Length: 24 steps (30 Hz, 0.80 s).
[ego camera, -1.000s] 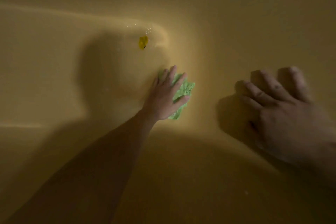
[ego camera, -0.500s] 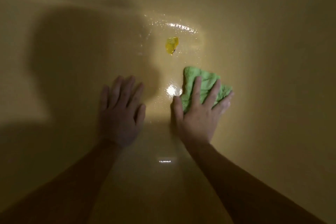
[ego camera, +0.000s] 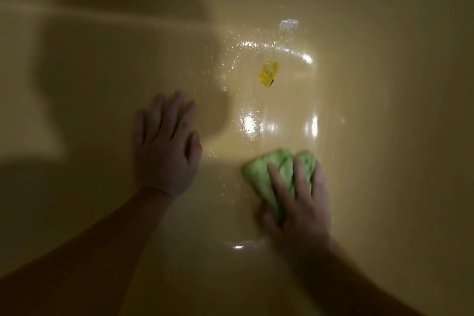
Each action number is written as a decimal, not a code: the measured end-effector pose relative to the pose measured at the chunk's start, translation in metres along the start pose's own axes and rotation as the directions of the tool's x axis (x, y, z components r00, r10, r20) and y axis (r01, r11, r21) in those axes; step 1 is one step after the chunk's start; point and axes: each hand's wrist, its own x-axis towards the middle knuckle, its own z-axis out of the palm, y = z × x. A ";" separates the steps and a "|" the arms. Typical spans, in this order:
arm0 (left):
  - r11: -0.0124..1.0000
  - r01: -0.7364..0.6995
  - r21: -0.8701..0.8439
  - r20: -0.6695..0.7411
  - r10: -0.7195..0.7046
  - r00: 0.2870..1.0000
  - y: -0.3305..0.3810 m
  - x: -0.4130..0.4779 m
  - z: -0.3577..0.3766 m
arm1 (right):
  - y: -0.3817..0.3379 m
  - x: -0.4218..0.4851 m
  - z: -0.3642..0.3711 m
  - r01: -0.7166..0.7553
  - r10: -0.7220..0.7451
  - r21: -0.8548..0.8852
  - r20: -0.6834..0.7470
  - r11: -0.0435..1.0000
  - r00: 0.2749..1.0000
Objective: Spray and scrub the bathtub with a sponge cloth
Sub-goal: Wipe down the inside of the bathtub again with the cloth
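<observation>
I look down into a dim, yellowish bathtub (ego camera: 384, 136) whose floor is wet and glistening. A green sponge cloth (ego camera: 259, 174) lies on the tub floor at lower right. My right hand (ego camera: 300, 202) presses down on it with straight, spread fingers and is motion-blurred. My left hand (ego camera: 166, 146) rests flat on the tub floor to the left of the cloth, fingers together, holding nothing.
A small yellow object (ego camera: 268, 73) sits on the wet floor beyond both hands. Bright light reflections (ego camera: 250, 124) shine on the water between the hands. The tub walls curve up on the left and right. Dark shadows fall at the left.
A second ago the cloth was under my left hand; it is now under my right. Since half a second ago the right hand has slid the cloth nearer to me.
</observation>
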 end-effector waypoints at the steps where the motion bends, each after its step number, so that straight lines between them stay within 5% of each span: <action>1: 1.000 -0.008 0.003 -0.006 0.008 1.000 -0.002 0.000 0.000 | -0.005 -0.016 0.002 -0.012 0.012 0.013 0.021 1.000 1.000; 7: 1.000 0.002 -0.016 0.004 -0.002 1.000 -0.008 -0.008 -0.004 | 0.007 0.067 -0.004 0.101 -0.102 -0.030 -0.038 0.994 0.994; 10: 1.000 -0.005 -0.021 0.022 0.005 1.000 -0.012 -0.009 -0.005 | 0.006 0.151 -0.017 0.050 -0.061 -0.061 -0.204 0.997 0.977; 13: 1.000 0.004 -0.020 0.013 -0.004 1.000 -0.017 -0.008 -0.007 | -0.004 0.187 -0.026 -0.028 0.013 -0.066 -0.215 0.997 0.976; 17: 1.000 0.021 -0.010 -0.025 -0.021 0.999 -0.028 -0.003 -0.008 | -0.011 0.128 -0.007 -0.011 0.000 -0.043 -0.232 0.999 0.973; 24: 0.999 0.039 -0.007 -0.058 -0.039 0.998 -0.044 0.001 -0.011 | -0.028 -0.025 0.015 0.044 -0.045 0.014 0.035 0.999 0.998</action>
